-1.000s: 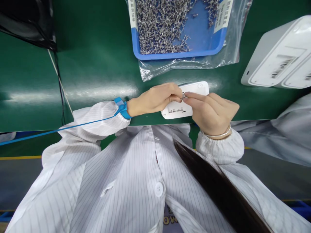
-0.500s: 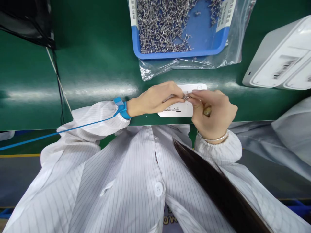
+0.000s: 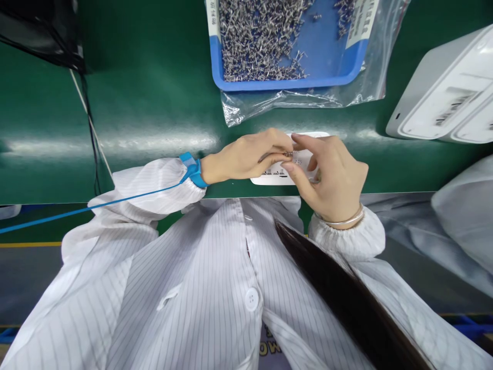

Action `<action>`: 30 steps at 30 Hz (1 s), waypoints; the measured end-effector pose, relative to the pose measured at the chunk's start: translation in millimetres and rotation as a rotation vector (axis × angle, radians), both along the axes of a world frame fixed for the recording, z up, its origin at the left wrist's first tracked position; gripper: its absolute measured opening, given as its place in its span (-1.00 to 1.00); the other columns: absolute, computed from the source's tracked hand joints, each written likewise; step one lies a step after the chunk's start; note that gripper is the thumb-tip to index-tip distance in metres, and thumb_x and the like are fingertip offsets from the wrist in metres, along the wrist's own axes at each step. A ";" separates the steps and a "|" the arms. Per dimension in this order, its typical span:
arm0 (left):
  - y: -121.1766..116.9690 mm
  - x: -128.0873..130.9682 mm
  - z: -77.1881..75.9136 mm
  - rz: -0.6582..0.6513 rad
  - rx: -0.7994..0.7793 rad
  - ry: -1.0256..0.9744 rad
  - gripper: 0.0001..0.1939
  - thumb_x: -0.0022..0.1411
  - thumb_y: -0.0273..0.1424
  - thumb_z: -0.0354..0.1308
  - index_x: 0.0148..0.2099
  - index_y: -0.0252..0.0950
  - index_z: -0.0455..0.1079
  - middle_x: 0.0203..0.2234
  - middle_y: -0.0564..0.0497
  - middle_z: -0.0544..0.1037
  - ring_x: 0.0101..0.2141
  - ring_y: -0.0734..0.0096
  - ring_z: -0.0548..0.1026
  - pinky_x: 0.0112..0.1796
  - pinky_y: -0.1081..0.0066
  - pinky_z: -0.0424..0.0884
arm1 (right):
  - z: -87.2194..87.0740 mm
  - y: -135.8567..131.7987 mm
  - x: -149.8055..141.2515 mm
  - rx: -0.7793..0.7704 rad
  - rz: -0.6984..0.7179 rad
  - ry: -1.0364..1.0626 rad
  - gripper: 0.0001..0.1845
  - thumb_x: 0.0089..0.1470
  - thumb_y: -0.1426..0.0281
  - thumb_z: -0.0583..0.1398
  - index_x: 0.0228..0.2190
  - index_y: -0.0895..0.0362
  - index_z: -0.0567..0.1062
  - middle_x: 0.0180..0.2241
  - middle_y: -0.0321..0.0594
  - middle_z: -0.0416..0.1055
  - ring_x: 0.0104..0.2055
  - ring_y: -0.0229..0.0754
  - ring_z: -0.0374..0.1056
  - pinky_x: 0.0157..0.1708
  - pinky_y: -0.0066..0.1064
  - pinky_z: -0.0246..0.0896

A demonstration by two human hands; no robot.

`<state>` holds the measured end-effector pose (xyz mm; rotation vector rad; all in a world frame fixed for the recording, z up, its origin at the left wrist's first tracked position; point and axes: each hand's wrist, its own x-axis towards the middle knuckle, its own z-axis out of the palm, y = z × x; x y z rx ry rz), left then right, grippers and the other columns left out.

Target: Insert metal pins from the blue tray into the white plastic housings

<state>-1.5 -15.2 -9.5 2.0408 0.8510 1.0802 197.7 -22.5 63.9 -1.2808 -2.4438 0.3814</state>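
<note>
My left hand (image 3: 252,156), wearing a blue wrist strap (image 3: 194,169), is closed with its fingertips pinched together. Small metal screws (image 3: 288,154) poke out between its thumb and fingers. Facing it, my right hand (image 3: 335,177) has thumb and index finger spread apart on either side of those screws, with nothing visible between them. A metal bangle circles that wrist. Beneath both hands a flat white plastic panel (image 3: 269,180) with rounded corners and printed marks lies on the green table; the hands cover much of it.
Beyond the hands, a blue tray (image 3: 327,56) full of loose screws (image 3: 262,46) rests on a clear plastic bag (image 3: 265,105). White device housings (image 3: 435,97) stand at the right. A black object (image 3: 38,36) and cables (image 3: 90,121) occupy the left. Another person's sleeve (image 3: 466,205) shows at right.
My right thumb and index finger have parted from their pinch at the screws. The left hand stays in nearly the same place, still pinching screws.
</note>
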 end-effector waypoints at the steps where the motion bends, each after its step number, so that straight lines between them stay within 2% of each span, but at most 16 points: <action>1: -0.1 0.0 1.1 -0.002 0.011 0.016 -0.63 0.53 -0.17 -0.21 -0.01 -0.33 0.28 -0.26 0.12 0.50 -0.19 0.60 0.62 -0.19 0.48 0.53 | 0.4 0.4 0.1 -0.011 -0.009 -0.011 -0.70 0.31 0.18 0.10 -0.05 0.04 0.48 -0.27 -0.18 0.56 -0.32 -0.18 0.46 -0.46 -0.34 0.23; 4: 0.2 -0.3 3.6 -0.018 0.052 0.040 -0.64 0.53 -0.20 -0.19 -0.03 -0.33 0.32 -0.24 0.11 0.52 -0.18 0.57 0.62 -0.19 0.47 0.53 | 0.3 2.3 0.9 -0.037 -0.015 -0.018 -0.74 0.33 0.22 0.06 -0.17 0.04 0.50 -0.37 -0.21 0.50 -0.33 -0.17 0.45 -0.50 -0.34 0.15; 12: 1.7 -1.3 0.4 -0.071 0.093 0.029 -0.71 0.54 -0.25 -0.15 -0.02 -0.31 0.31 -0.21 0.07 0.56 -0.15 0.57 0.60 -0.16 0.50 0.53 | -0.6 5.7 8.0 -0.071 0.064 -0.001 -0.81 0.28 0.28 0.13 -0.13 0.07 0.44 -0.35 -0.30 0.47 -0.46 -0.30 0.35 -0.57 -0.41 -0.01; 17: 2.1 -1.7 0.4 -0.088 0.027 0.025 -0.66 0.55 -0.22 -0.18 -0.03 -0.31 0.32 -0.19 0.05 0.56 -0.14 0.53 0.60 -0.14 0.45 0.53 | 0.8 6.9 9.3 -0.152 0.047 -0.002 -0.77 0.31 0.23 0.10 -0.11 0.06 0.45 -0.34 -0.27 0.46 -0.45 -0.28 0.36 -0.54 -0.40 0.03; 22: 2.7 -2.6 -0.7 -0.101 0.038 0.036 -0.65 0.56 -0.22 -0.20 -0.03 -0.32 0.33 -0.22 0.07 0.54 -0.13 0.55 0.59 -0.12 0.45 0.53 | 3.1 6.2 9.8 -0.149 0.027 -0.017 -0.75 0.32 0.20 0.09 -0.12 0.05 0.46 -0.33 -0.26 0.49 -0.50 -0.28 0.34 -0.56 -0.37 0.03; 30: 2.1 -2.2 -1.2 -0.073 0.067 0.028 -0.69 0.55 -0.24 -0.16 -0.07 -0.30 0.33 -0.26 0.10 0.53 -0.19 0.57 0.59 -0.15 0.46 0.53 | 1.9 7.0 11.5 -0.121 0.022 -0.061 -0.72 0.33 0.17 0.07 -0.13 0.01 0.50 -0.32 -0.22 0.53 -0.38 -0.20 0.44 -0.54 -0.34 0.10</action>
